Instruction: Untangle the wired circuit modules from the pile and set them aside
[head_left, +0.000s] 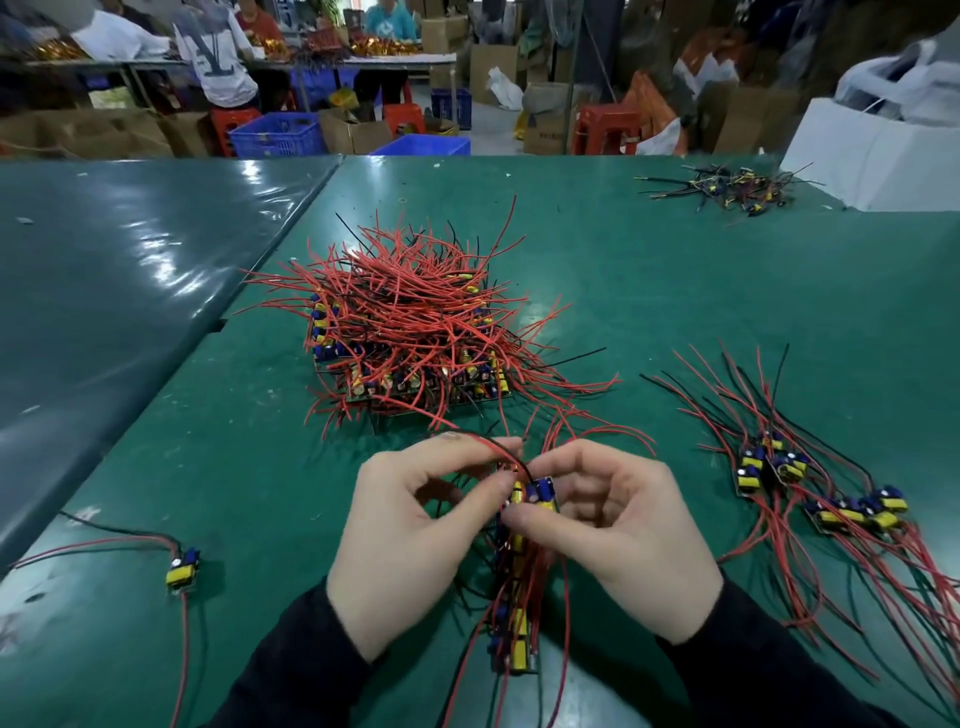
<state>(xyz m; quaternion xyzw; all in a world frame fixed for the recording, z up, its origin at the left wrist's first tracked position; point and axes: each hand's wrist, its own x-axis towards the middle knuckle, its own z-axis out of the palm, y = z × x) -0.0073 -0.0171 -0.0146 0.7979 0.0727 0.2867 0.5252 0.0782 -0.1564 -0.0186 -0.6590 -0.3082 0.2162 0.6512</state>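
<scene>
Head view, near to far: your left hand (410, 535) and right hand (618, 540) meet at centre, fingers (511, 447) pinching top module (540, 493) of wired string (514, 613) running lengthwise toward you. Sorted modules (826, 499) lie right on desk (675, 291); pile (410, 322) straight beyond fingertips.

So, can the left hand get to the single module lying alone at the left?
Probably not at once: the left hand is pinching the module bundle with the right hand. The bare table leaves the way to the single module free.
</scene>
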